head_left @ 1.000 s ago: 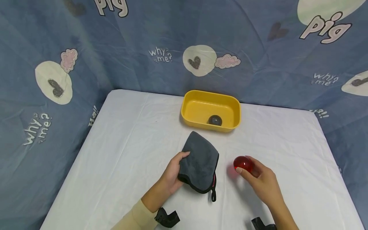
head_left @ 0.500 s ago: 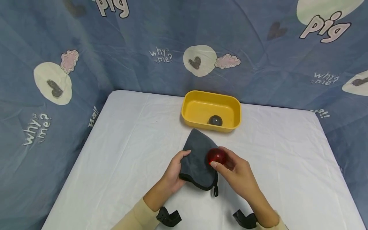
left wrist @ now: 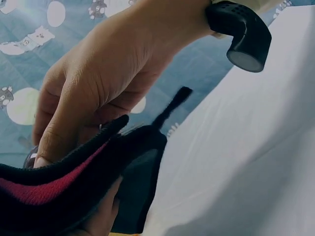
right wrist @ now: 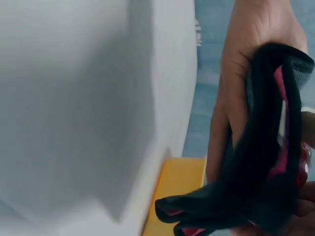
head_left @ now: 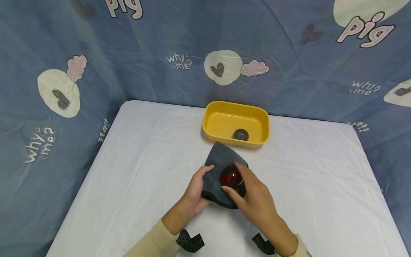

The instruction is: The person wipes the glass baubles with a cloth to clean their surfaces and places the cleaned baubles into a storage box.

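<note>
Left hand [head_left: 193, 191] grips folded gray cloth [head_left: 219, 157], right hand [head_left: 258, 198] pinches translucent red ball [head_left: 229, 175] over it (contact unclear). Likely wiping step; next move probably wants ball turned against cloth.

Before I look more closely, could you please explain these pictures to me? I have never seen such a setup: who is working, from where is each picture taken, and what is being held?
There is no robot here: a person works with two bare hands. The head view comes from a camera worn on the head, looking forward and down. The two wrist views come from one camera on each wrist, so the hands look very near; the black devices at the wrists are probably those cameras. The left hand has a dark grey cloth in its grip. The right hand has a red ball in its grip, over the cloth as seen from the head. Behind them, on the white table cover, stands a yellow tray with a dark ball inside.
</note>
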### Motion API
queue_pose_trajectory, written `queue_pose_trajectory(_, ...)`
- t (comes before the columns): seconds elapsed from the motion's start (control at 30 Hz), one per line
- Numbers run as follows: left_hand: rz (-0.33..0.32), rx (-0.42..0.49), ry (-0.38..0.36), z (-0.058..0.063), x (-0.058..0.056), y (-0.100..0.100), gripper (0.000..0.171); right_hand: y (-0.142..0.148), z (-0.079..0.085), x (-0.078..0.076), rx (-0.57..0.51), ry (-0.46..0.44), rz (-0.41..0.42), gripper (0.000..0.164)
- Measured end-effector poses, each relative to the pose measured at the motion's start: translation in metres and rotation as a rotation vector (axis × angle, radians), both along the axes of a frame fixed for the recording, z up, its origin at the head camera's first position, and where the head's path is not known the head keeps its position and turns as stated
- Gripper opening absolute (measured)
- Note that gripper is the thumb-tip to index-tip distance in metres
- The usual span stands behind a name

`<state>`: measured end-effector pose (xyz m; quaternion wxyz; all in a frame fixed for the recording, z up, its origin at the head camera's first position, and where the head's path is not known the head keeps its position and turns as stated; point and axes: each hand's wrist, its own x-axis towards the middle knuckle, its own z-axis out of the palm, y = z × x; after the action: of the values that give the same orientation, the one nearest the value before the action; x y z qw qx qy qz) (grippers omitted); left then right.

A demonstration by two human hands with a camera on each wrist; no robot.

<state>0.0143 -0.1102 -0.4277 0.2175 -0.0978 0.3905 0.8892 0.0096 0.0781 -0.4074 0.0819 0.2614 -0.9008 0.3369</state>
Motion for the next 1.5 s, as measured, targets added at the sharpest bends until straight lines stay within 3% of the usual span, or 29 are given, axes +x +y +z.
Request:
queue_pose_trajectory(0.2,0.019,-0.018,0.003,0.0,0.0,0.002,0.059,0.0,-0.007,0.002,-0.04,0.086,0.045,0.083)
queue_pose_trajectory(0.33,0.02,-0.024,0.017,-0.001,0.0,0.004,0.059,0.0,-0.012,0.0,-0.084,0.17,0.039,0.073)
queue_pose_trajectory(0.53,-0.033,-0.067,0.025,-0.002,0.0,0.007,0.061,-0.003,-0.016,-0.004,-0.092,0.218,0.019,0.06)
queue_pose_trajectory(0.7,-0.059,-0.077,0.038,-0.004,0.0,0.006,0.062,-0.005,-0.015,-0.005,-0.096,0.211,0.003,0.059)
queue_pose_trajectory(1.0,-0.067,-0.096,0.043,-0.004,-0.001,0.007,0.064,-0.008,-0.015,-0.006,-0.15,0.12,-0.056,0.047)
queue_pose_trajectory(1.13,-0.071,-0.097,0.035,-0.004,0.0,0.006,0.064,-0.007,-0.015,-0.006,-0.114,0.075,-0.089,0.043)
queue_pose_trajectory(1.23,-0.069,-0.097,0.03,-0.004,0.0,0.006,0.064,-0.005,-0.013,-0.005,-0.062,0.062,-0.091,0.052)
queue_pose_trajectory(1.4,-0.056,-0.078,0.041,-0.003,-0.002,0.004,0.063,0.001,-0.005,-0.004,0.066,0.133,0.015,0.076)
queue_pose_trajectory(1.5,-0.063,-0.078,0.049,-0.003,-0.003,0.003,0.062,0.003,0.002,-0.005,0.141,0.177,0.094,0.073)
